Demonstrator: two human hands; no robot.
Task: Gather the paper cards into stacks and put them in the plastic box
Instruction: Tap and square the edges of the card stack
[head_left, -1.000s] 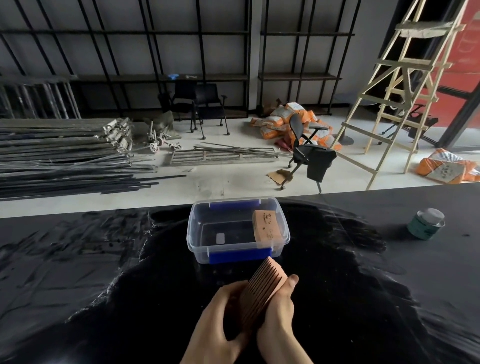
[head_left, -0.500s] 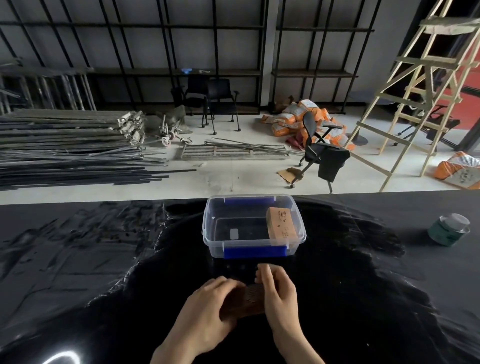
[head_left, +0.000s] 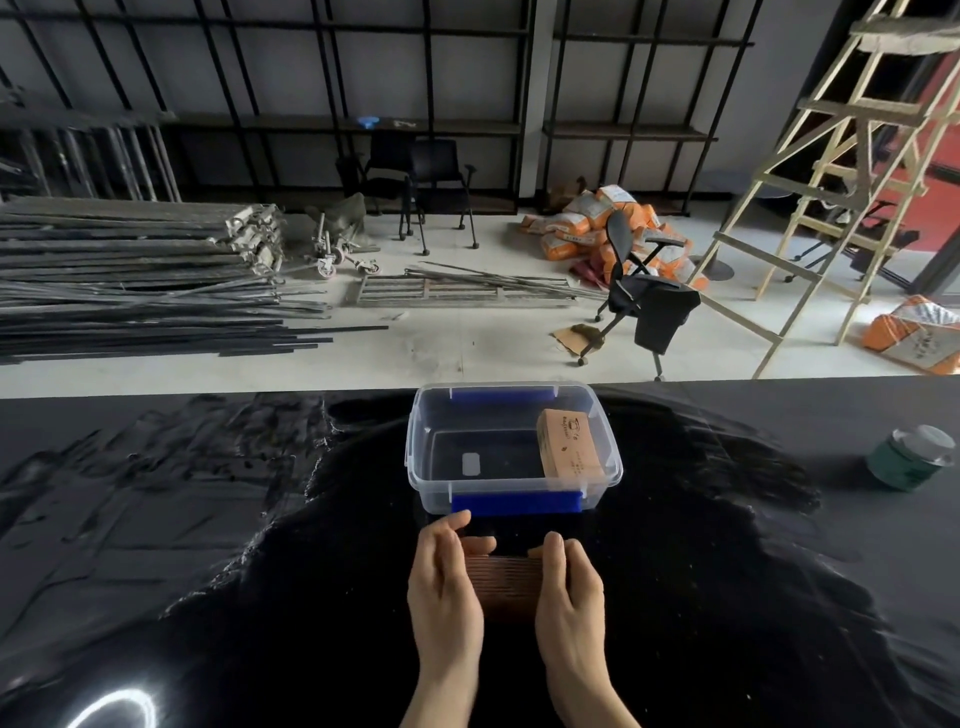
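Left hand (head_left: 445, 579) and right hand (head_left: 570, 584), palms facing, fingers curled, press card stack (head_left: 505, 578) between them on table (head_left: 208, 519); stack's long axis left-right, near box (head_left: 511, 447).

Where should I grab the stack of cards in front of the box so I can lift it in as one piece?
Grip the stack of cards by its two short ends, one from each side, where the left hand and right hand already flank it. It shows many loose card edges, so squeezing inward probably keeps them together. Then lift it over the near wall of the plastic box.
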